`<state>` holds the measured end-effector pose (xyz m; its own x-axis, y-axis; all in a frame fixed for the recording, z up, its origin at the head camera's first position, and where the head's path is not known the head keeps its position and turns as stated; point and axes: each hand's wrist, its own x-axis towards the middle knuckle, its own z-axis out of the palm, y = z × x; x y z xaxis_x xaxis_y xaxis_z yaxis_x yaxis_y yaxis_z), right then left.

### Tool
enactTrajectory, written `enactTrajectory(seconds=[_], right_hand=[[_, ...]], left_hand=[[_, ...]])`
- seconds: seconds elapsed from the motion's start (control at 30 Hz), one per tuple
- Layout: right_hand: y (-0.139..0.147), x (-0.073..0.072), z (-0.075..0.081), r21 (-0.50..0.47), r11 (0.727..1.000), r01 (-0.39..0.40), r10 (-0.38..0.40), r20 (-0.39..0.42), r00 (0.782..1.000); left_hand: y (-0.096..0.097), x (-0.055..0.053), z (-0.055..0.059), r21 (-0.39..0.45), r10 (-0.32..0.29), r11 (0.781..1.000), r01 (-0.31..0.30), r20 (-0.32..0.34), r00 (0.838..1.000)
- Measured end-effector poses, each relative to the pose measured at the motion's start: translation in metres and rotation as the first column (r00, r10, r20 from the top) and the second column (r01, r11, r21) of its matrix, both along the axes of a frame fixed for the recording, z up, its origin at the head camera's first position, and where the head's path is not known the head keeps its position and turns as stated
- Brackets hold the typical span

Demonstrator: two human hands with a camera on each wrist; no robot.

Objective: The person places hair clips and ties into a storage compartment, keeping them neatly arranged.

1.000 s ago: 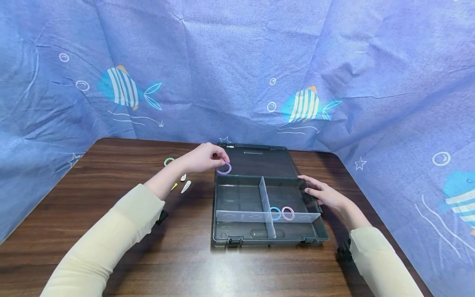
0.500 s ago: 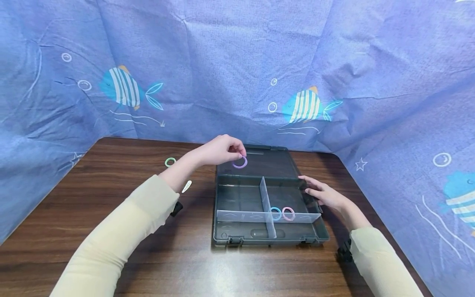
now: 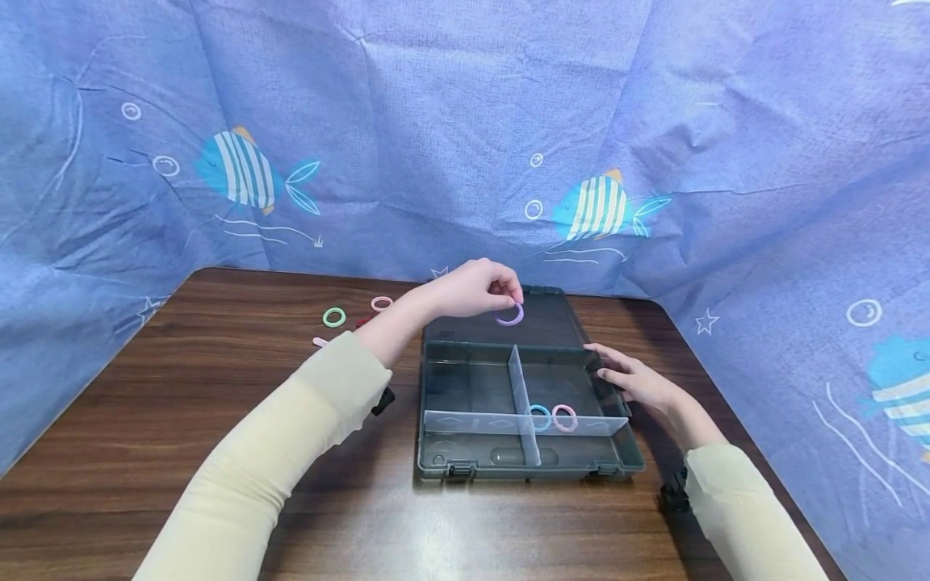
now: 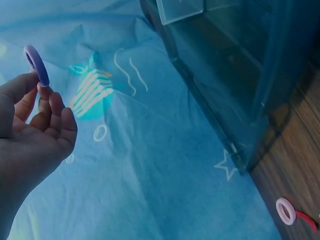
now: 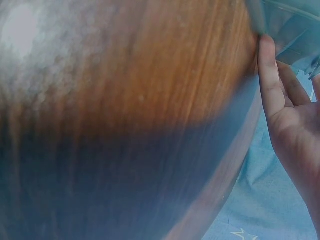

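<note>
My left hand (image 3: pixel 479 289) pinches a purple hair tie (image 3: pixel 512 316) between thumb and fingertips, above the raised lid of a dark see-through box (image 3: pixel 472 379). In the left wrist view the same hair tie (image 4: pixel 37 65) stands upright at the fingertips. At the box's right side, my right hand (image 3: pixel 639 381) rests against the wall with its fingers fairly straight; the right wrist view has its thumb touching the box (image 5: pixel 295 30). A blue hair tie (image 3: pixel 539 417) and a pink hair tie (image 3: pixel 564 418) lie in the back right compartment, seen partly through the clear divider (image 3: pixel 472 423).
Left of the box, a green hair tie (image 3: pixel 334 318), a second pink hair tie (image 3: pixel 381 303), a red piece (image 3: pixel 362 322) and a pale pink hair clip (image 3: pixel 320 342) lie on the wooden table (image 3: pixel 182 387). My left sleeve covers part of that area. A blue fish-print cloth (image 3: pixel 450 161) hangs behind.
My left hand has carried the purple hair tie rightward across the lid. The left forearm now covers the white clips and uncovers the second pink hair tie. My right hand stays put.
</note>
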<state>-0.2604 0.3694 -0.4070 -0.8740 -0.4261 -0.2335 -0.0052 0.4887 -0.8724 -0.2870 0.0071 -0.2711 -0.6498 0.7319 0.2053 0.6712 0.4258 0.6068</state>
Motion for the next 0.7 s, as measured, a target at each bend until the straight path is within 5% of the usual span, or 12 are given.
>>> enactTrajectory(seconds=[0.4, 0.7], right_hand=[[0.002, -0.001, -0.001, -0.014, 1.000, -0.003, 0.003, -0.004, 1.000], [0.004, -0.003, -0.001, 0.015, 1.000, 0.000, 0.000, -0.003, 1.000]], left_hand=[[0.042, 0.000, -0.003, -0.036, -0.084, 0.996, 0.084, -0.007, 0.996], [0.070, 0.000, -0.016, -0.061, -0.126, 0.990, 0.126, 0.016, 0.992]])
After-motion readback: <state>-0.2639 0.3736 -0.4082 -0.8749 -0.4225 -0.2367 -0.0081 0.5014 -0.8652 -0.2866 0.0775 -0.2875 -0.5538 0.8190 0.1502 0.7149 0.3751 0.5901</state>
